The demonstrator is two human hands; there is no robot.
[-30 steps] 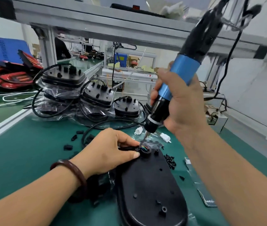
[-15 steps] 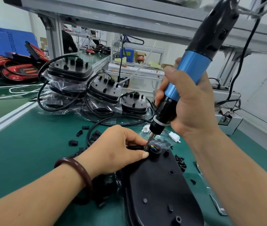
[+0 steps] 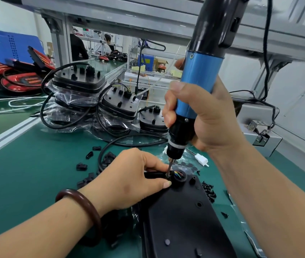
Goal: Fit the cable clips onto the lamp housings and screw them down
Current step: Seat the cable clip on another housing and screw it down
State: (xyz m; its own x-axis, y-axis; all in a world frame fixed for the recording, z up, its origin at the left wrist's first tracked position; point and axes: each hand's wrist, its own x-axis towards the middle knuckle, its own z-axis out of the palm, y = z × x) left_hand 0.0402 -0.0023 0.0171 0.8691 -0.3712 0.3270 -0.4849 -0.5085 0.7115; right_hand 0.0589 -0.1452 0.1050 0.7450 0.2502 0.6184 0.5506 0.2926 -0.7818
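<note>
A black lamp housing point(image 3: 181, 218) lies back-up on the green mat in front of me. My left hand point(image 3: 129, 179) pinches the black cable and clip point(image 3: 155, 175) against the housing's top end, beside the round opening with coloured wires point(image 3: 178, 175). My right hand point(image 3: 207, 116) grips a blue and black electric screwdriver point(image 3: 198, 86), held nearly upright. Its bit tip point(image 3: 168, 173) rests on the clip between my left thumb and forefinger. Whether a screw sits under the bit is hidden.
Loose black clips point(image 3: 90, 164) lie scattered left of my hand, and a heap of black screws point(image 3: 209, 191) lies right of the housing. Several bagged housings point(image 3: 79, 84) with looped cables are stacked behind. A white connector point(image 3: 202, 160) lies near the screwdriver. A metal frame point(image 3: 110, 10) crosses overhead.
The view has come closer and both hands appear larger. The screwdriver has tilted a little more upright while its bit stays on the clip. My left hand keeps its pinch.
</note>
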